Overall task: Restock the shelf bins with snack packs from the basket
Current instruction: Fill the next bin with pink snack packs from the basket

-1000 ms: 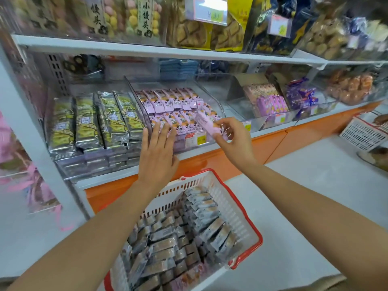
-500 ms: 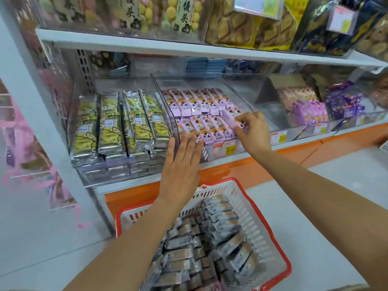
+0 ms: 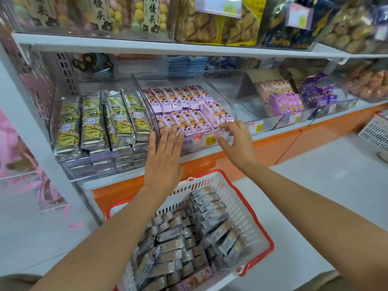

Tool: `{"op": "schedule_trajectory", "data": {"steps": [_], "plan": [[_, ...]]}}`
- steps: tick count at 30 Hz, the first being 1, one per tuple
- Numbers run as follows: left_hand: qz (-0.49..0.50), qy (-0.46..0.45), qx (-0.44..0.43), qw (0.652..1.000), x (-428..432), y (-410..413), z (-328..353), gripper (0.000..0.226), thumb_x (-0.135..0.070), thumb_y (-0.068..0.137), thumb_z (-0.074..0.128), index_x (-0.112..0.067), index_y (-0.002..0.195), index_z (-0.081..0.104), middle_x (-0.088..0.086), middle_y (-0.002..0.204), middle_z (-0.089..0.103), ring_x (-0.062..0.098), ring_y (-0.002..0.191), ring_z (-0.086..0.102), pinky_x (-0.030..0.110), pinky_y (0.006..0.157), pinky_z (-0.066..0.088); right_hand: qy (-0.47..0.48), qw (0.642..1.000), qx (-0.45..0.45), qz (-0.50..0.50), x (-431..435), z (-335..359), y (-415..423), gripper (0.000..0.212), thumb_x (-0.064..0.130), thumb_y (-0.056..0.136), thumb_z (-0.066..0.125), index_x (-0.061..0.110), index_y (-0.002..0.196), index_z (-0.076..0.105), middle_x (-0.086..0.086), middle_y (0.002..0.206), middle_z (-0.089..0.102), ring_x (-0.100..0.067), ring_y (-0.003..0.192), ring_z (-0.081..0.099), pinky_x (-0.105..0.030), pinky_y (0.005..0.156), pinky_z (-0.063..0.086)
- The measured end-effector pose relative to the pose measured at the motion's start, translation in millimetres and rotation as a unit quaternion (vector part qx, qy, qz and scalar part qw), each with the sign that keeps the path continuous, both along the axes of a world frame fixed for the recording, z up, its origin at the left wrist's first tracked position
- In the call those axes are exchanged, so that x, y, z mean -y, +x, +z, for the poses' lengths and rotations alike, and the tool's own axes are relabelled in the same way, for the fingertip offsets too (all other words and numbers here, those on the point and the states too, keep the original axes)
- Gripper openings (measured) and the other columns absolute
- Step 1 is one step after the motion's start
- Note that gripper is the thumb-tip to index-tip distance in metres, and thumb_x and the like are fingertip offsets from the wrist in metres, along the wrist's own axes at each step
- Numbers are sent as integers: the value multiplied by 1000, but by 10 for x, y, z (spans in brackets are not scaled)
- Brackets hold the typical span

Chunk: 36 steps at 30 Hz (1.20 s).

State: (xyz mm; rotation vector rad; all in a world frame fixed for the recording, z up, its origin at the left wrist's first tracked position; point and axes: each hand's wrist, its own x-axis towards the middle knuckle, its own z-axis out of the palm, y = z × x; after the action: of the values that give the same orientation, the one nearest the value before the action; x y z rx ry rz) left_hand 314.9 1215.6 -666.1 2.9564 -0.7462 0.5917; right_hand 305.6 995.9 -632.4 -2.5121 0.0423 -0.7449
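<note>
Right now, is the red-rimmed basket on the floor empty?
No, the basket is crowded with silver snack packs lying in rows.

The right hand (image 3: 237,141) has motion-blurred fingertips at the front corner of the clear bin (image 3: 222,95), so whether they pinch a pink snack pack (image 3: 214,116) cannot be told. The left hand (image 3: 163,162) covers the bin's front left edge. The price label (image 3: 204,139) is too small to read. The basket (image 3: 270,244) is partly hidden by the left forearm (image 3: 100,238) and cut off by the bottom edge. A white crate (image 3: 375,131) is cut off by the right edge.
</note>
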Motion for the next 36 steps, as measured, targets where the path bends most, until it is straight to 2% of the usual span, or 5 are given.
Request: {"op": "schedule_trajectory", "data": {"steps": [9,15,25,29,36], "plan": [[-118,34,-26,992,-31,-409,-462,74,-26,65,82,-6,133,59,16,141,54,35,133,48,49,116,24,42,987,-151,18,-51,-750,-869,23,19,87,69,16,109,64,3,93,55,-11,78,50,-25,71,42],[-68,106,-146,981,-216,-356,-836,83,-39,94,56,-12,158,10,12,165,6,29,153,4,47,123,-3,32,945,-309,100,-177,-1271,-1092,25,22,87,72,14,109,64,6,97,57,-14,82,56,-22,75,43],[-31,187,-191,963,-513,-228,-1516,80,-40,103,32,-6,146,-26,9,153,-30,27,146,-27,47,111,-28,-91,726,-635,247,-532,-2109,-997,35,36,91,64,17,120,58,-7,122,61,-26,110,57,-35,90,47],[-46,148,-186,970,-590,-210,-1715,86,-33,92,55,-6,153,0,12,163,-1,29,152,0,45,116,-15,-180,620,-704,297,-640,-2417,-1086,49,39,96,57,14,136,50,-12,140,48,-33,125,46,-39,96,40],[-30,95,-167,981,-492,-207,-1841,87,-29,75,75,-1,149,37,17,153,39,35,144,32,53,119,22,-231,584,-711,317,-638,-2522,-1082,35,19,89,65,7,122,57,-18,122,59,-33,102,59,-36,85,50]]}}
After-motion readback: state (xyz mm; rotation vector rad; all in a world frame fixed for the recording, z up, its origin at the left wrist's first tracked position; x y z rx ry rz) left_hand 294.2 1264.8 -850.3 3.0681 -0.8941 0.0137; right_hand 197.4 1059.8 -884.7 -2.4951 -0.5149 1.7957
